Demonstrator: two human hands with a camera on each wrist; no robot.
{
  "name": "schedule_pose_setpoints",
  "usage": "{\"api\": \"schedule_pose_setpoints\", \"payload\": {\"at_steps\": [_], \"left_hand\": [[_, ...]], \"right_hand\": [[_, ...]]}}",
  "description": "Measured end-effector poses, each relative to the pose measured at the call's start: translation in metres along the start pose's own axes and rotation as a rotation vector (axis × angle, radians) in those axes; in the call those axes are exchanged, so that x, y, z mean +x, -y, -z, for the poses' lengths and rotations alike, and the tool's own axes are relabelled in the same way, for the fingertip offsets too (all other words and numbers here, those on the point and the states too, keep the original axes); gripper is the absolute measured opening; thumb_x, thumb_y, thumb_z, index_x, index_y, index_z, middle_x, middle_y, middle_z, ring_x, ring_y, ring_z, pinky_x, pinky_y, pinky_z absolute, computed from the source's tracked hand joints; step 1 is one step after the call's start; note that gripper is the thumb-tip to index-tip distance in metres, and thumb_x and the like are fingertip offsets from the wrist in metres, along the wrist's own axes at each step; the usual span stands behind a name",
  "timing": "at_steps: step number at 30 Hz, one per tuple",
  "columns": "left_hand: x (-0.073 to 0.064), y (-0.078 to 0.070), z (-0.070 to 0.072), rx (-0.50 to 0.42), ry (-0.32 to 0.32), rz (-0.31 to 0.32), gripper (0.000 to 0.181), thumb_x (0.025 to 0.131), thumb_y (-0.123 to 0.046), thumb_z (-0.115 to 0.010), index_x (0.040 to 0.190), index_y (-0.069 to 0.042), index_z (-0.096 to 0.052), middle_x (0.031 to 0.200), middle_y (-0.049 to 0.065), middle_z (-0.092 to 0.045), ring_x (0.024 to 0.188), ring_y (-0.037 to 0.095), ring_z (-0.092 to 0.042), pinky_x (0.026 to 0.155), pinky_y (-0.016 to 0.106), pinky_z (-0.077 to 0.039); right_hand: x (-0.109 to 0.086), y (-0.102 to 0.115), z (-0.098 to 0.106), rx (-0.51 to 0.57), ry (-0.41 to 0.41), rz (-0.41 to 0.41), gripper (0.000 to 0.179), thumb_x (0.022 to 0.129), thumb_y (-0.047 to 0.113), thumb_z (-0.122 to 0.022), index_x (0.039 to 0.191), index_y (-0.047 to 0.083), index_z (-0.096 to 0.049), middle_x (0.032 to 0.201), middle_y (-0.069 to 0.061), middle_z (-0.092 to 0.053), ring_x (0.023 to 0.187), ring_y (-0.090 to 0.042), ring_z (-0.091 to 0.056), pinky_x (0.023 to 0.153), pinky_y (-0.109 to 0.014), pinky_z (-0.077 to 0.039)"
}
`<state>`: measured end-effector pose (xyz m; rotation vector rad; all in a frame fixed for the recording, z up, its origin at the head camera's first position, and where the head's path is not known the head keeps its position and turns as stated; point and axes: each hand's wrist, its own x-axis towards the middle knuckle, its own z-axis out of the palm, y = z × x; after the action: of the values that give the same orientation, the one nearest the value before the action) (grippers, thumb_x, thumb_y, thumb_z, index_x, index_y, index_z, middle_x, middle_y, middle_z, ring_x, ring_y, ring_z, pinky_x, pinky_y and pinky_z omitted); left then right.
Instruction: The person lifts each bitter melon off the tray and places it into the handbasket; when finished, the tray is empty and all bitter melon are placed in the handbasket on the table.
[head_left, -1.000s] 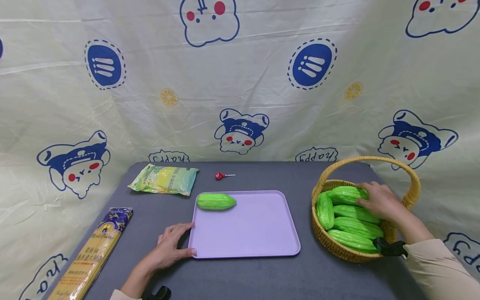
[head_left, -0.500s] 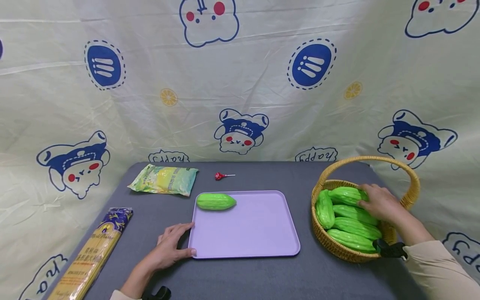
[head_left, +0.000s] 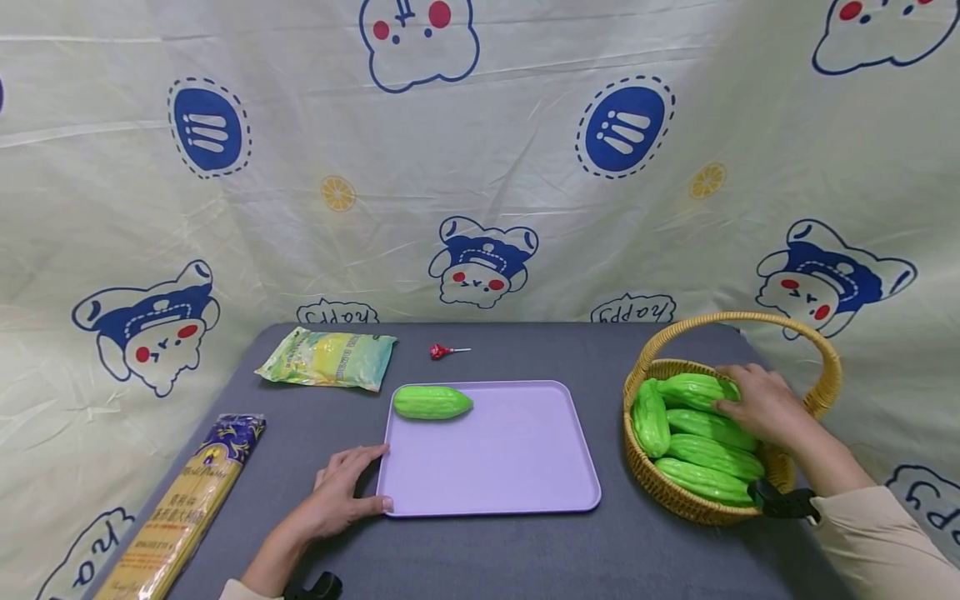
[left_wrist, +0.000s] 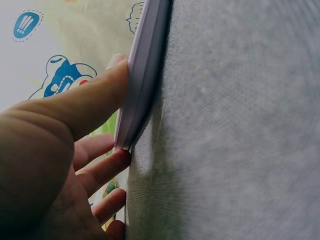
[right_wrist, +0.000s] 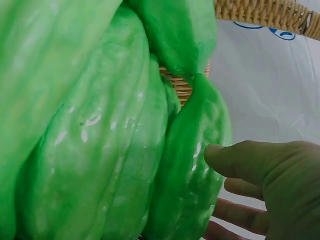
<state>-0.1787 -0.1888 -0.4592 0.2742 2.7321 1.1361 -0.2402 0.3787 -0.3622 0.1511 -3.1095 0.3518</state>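
At the lilac tray's (head_left: 495, 467) left edge, my left hand (head_left: 337, 496) touches the rim with thumb and fingertips apart. The left wrist view shows the thumb (left_wrist: 95, 95) lying against the rim. One green ridged bitter melon (head_left: 432, 403) lies in the tray's far left corner. On the right, a wicker basket (head_left: 648, 479) holds several more of them. My right hand (head_left: 761, 404) reaches in under the handle and grips the farthest bitter melon (head_left: 693, 389). In the right wrist view its thumb presses this melon's (right_wrist: 187, 170) near side, while the fingers go behind it.
A yellow-green packet (head_left: 326, 358) lies at the back left, with a red lollipop (head_left: 442, 352) to its right. Along the left edge of the grey table (head_left: 510, 554) lies a long pasta pack (head_left: 187, 508). The basket's tall handle (head_left: 825, 367) arches over the right forearm.
Almost nothing differs. The right hand shifts very slightly on the melon in the basket; the left hand and the tray stay in place.
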Motion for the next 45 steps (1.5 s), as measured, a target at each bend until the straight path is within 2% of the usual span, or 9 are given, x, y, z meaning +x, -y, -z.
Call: {"api": "schedule_pose_setpoints", "payload": {"at_steps": [4,8,11,18,27,30,37,45], "left_hand": [[0.0,-0.001,0.0,-0.002,-0.003,-0.002,0.078,0.074,-0.04,-0.077,0.14,-0.015,-0.045,0.145,0.016,-0.041,0.135,0.038,-0.023,0.102,0.062,-0.013],[-0.001,-0.001,0.001,-0.005,-0.001,-0.001,0.077,0.074,-0.04,-0.077,0.14,-0.016,-0.045,0.145,0.016,-0.041,0.135,0.038,-0.022,0.102,0.062,-0.013],[-0.001,-0.001,0.001,-0.006,0.001,0.0,0.077,0.074,-0.04,-0.077,0.14,-0.016,-0.045,0.145,0.016,-0.041,0.135,0.038,-0.022,0.102,0.062,-0.013],[0.0,0.0,0.0,-0.005,0.0,-0.003,0.077,0.074,-0.04,-0.077,0.14,-0.016,-0.045,0.145,0.015,-0.041,0.135,0.039,-0.022,0.102,0.062,-0.013],[-0.001,0.0,0.0,-0.006,-0.002,-0.009,0.077,0.075,-0.039,-0.077,0.14,-0.015,-0.045,0.145,0.016,-0.041,0.135,0.038,-0.022,0.101,0.061,-0.013],[-0.001,0.0,0.0,-0.007,-0.001,-0.008,0.077,0.074,-0.039,-0.077,0.14,-0.016,-0.045,0.145,0.016,-0.041,0.134,0.038,-0.022,0.101,0.061,-0.013],[0.0,0.0,0.0,-0.008,-0.005,-0.008,0.077,0.074,-0.04,-0.077,0.14,-0.015,-0.045,0.145,0.015,-0.041,0.134,0.038,-0.023,0.101,0.061,-0.013],[-0.001,0.0,0.0,-0.01,-0.001,-0.004,0.078,0.074,-0.04,-0.077,0.14,-0.015,-0.045,0.145,0.016,-0.041,0.134,0.038,-0.023,0.101,0.062,-0.013]], "right_hand": [[-0.005,0.003,0.003,0.024,-0.028,0.025,0.061,0.088,0.025,-0.063,0.133,-0.009,-0.041,0.126,-0.04,-0.039,0.108,-0.057,-0.036,0.085,-0.065,-0.033],[-0.013,0.009,0.002,0.019,-0.096,0.079,0.061,0.086,0.024,-0.066,0.132,-0.009,-0.044,0.124,-0.04,-0.043,0.107,-0.056,-0.039,0.085,-0.065,-0.034],[-0.021,0.018,0.001,0.014,-0.152,0.108,0.06,0.084,0.023,-0.068,0.131,-0.008,-0.046,0.123,-0.04,-0.045,0.107,-0.057,-0.04,0.085,-0.067,-0.034],[-0.04,0.045,-0.002,0.033,-0.217,0.153,0.058,0.084,0.023,-0.07,0.129,-0.005,-0.048,0.122,-0.036,-0.047,0.106,-0.053,-0.043,0.081,-0.064,-0.037],[-0.055,0.076,-0.013,0.06,-0.375,0.307,0.052,0.074,0.016,-0.078,0.119,0.0,-0.057,0.116,-0.024,-0.059,0.106,-0.042,-0.05,0.085,-0.057,-0.037],[-0.058,0.086,-0.019,0.078,-0.403,0.344,0.053,0.072,0.014,-0.08,0.118,0.001,-0.058,0.115,-0.022,-0.06,0.105,-0.04,-0.051,0.084,-0.055,-0.039],[-0.062,0.114,-0.03,0.098,-0.407,0.392,0.051,0.072,0.014,-0.08,0.118,0.003,-0.059,0.114,-0.017,-0.061,0.105,-0.035,-0.053,0.083,-0.052,-0.043],[-0.06,0.139,-0.052,0.121,-0.381,0.438,0.052,0.072,0.017,-0.08,0.119,0.005,-0.059,0.114,-0.011,-0.062,0.106,-0.029,-0.054,0.085,-0.048,-0.045]]}}
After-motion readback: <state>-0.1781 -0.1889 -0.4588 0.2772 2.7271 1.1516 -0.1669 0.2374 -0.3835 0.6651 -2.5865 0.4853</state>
